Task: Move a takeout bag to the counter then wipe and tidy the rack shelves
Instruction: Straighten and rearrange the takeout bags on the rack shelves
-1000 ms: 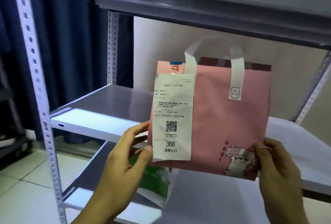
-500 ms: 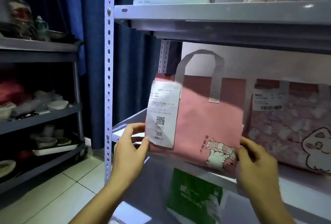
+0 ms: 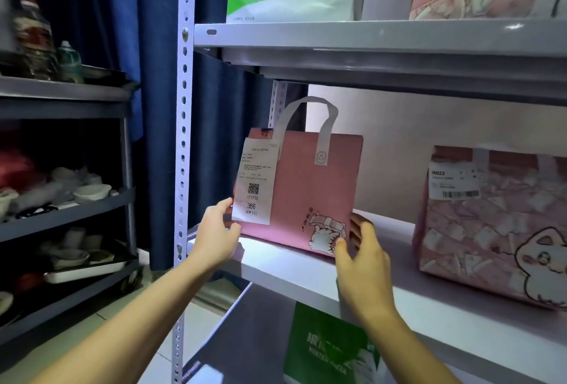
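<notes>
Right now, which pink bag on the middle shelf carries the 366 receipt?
The plain pink cat-print takeout bag gripped by both hands, left of the patterned pink bag labelled J8022.

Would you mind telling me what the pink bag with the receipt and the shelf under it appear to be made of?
The pink bag looks like matte non-woven fabric: soft, dull surface, flat white strap handles apparently stuck or welded on. Its receipt seems thin printed paper, curling off at one edge. The shelf looks like painted metal, smooth and slightly glossy, catching a light reflection; the punched post supports that.

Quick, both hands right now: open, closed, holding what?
Left hand: holding the pink takeout bag at its lower left corner.
Right hand: holding the same bag's lower right corner.
</notes>
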Demonstrator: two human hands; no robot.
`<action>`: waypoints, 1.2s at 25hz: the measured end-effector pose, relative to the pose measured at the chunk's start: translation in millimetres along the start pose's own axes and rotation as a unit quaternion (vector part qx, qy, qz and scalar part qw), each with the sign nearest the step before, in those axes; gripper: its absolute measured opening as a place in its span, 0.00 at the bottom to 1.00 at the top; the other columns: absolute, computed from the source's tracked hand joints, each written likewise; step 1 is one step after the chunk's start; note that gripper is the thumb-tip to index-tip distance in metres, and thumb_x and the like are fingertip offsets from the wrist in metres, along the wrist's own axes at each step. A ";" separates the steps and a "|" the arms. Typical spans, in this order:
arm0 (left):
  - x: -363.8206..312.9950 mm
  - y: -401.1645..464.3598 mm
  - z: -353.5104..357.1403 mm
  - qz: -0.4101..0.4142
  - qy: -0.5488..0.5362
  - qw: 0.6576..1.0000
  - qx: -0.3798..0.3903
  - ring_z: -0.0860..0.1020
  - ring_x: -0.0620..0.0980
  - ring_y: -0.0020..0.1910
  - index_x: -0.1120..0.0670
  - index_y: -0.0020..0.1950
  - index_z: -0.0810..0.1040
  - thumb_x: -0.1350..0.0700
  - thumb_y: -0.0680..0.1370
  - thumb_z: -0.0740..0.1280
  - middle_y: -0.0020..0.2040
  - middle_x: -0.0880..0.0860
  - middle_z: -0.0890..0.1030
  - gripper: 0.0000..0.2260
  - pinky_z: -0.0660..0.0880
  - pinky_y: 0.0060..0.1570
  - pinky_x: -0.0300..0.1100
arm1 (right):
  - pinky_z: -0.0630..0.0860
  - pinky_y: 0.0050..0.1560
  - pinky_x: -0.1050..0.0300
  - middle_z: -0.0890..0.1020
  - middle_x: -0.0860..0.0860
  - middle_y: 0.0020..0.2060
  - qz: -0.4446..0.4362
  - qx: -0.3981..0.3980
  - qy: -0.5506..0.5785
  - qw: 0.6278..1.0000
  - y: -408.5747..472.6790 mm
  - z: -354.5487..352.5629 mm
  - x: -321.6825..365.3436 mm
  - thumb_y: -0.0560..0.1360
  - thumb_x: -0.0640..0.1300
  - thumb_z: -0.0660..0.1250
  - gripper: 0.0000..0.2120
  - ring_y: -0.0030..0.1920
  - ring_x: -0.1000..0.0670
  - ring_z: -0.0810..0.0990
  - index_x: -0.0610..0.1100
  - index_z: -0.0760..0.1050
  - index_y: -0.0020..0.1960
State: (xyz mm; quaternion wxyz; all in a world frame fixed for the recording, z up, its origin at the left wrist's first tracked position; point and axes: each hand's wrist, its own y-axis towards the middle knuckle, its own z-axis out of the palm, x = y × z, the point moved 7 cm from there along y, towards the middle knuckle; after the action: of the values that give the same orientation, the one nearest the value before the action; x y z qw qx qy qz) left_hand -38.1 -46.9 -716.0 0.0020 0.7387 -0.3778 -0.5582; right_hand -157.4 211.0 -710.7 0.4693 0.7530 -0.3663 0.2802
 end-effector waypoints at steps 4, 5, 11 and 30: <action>4.6 14.0 8.8 -0.021 0.009 1.000 0.020 0.75 0.40 0.47 0.51 0.71 0.72 0.65 0.76 0.59 0.66 0.51 0.75 0.24 0.67 0.54 0.38 | 0.77 0.52 0.53 0.80 0.57 0.55 0.014 0.036 -0.031 0.999 1.6 10.2 4.2 0.81 0.48 0.60 0.14 0.51 0.52 0.79 0.55 0.68 0.66; 5.5 16.3 9.3 -0.023 0.009 0.999 0.022 0.75 0.42 0.48 0.51 0.71 0.72 0.65 0.76 0.59 0.66 0.51 0.76 0.24 0.68 0.53 0.38 | 0.76 0.51 0.53 0.80 0.57 0.54 0.017 0.040 -0.032 0.999 2.4 10.8 4.9 0.81 0.48 0.60 0.12 0.50 0.52 0.79 0.55 0.68 0.64; 8.6 19.3 10.0 -0.015 0.009 0.999 0.049 0.75 0.30 0.45 0.51 0.73 0.69 0.65 0.76 0.60 0.64 0.43 0.77 0.25 0.67 0.37 0.25 | 0.77 0.55 0.53 0.79 0.55 0.58 0.021 0.054 -0.033 0.998 7.1 10.5 6.0 0.81 0.47 0.61 0.13 0.52 0.52 0.78 0.53 0.69 0.66; -151.8 -103.7 158.6 0.220 0.000 0.963 0.156 0.69 0.46 0.69 0.49 0.77 0.63 0.56 0.80 0.64 0.72 0.46 0.68 0.25 0.68 0.70 0.46 | 0.76 0.62 0.45 0.78 0.50 0.60 0.008 -0.093 -0.048 0.994 -1.8 -137.7 -58.4 0.77 0.43 0.64 0.23 0.60 0.47 0.77 0.53 0.67 0.71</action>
State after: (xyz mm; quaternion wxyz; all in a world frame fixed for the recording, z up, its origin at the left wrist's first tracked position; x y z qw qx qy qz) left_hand -125.4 178.7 -694.9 0.0096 0.6283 -0.6134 -0.4784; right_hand -200.3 354.0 -700.9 0.5172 0.7157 -0.4188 0.2118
